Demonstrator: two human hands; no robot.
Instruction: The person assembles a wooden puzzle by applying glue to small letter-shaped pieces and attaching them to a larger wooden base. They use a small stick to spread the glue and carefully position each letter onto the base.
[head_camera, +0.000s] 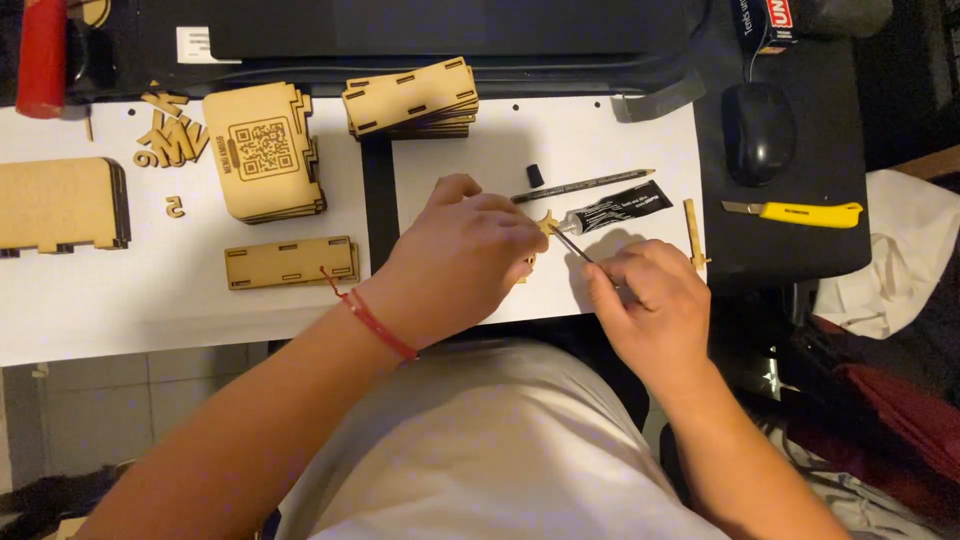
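Plywood first, far left on the counter: a flat slotted panel, loose cut-out shapes, a stack of panels with an engraved square code, a slotted strip below it, and another stack further back. All well apart from the work.

On to the white sheet. Left hand, red cord bracelet at the wrist, fingers curled shut around a small wooden piece, only its tip showing past the knuckles, just beside the nozzle of the black glue tube. Best held low against the sheet, joint face turned up and clear of the fingertips.

Beyond the tube, a black cap and a dark pencil, lying apart.

Right hand, fingers pinched closed on a thin metal rod, its tip aimed at the small wooden piece. Probably wise to rest the heel of that hand on the counter, take very little glue on the tip, and dab rather than drag. Too small to tell how much glue sits there.

Further right: a slim wooden cross-shaped strip at the sheet's edge, then a black mouse and a yellow utility knife, blade end worth minding when reaching that way.
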